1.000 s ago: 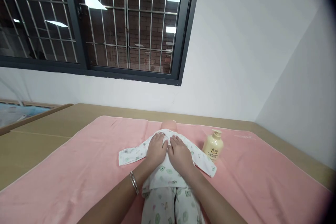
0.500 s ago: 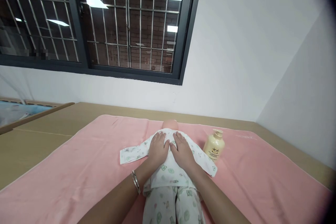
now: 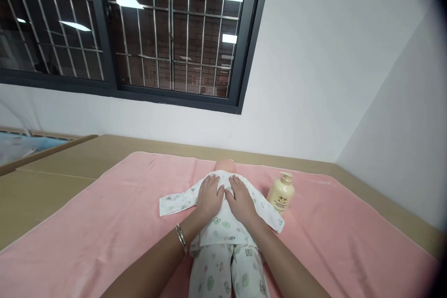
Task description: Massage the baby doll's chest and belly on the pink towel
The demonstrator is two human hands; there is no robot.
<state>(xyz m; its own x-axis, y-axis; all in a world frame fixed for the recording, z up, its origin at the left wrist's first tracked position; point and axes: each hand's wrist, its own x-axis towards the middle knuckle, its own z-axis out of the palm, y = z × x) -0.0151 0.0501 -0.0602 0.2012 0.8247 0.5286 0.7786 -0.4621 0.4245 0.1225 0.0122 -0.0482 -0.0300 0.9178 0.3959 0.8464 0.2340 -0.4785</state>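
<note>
A baby doll (image 3: 225, 165) lies on a pink mat (image 3: 132, 223), its head toward the wall. It wears a white patterned top (image 3: 226, 230) with long sleeves spread to both sides, and matching trousers (image 3: 211, 272). My left hand (image 3: 210, 198) rests flat on the left of the doll's chest, fingers stretched toward its head. On the right of the chest my right hand (image 3: 241, 200) lies flat too, its thumb close to the left thumb. Both palms are hidden. A silver bangle (image 3: 181, 238) circles my left wrist.
A cream pump bottle (image 3: 281, 193) stands on the mat just beyond the doll's right-hand sleeve. The tan surface (image 3: 49, 186) borders the mat. Behind it are a white wall (image 3: 296, 79) and a barred window (image 3: 174, 32). Light-blue material (image 3: 28, 146) shows at far left.
The view has shifted very slightly, with the bottle appearing a little further left. Both hands stay flat on the doll's chest.
</note>
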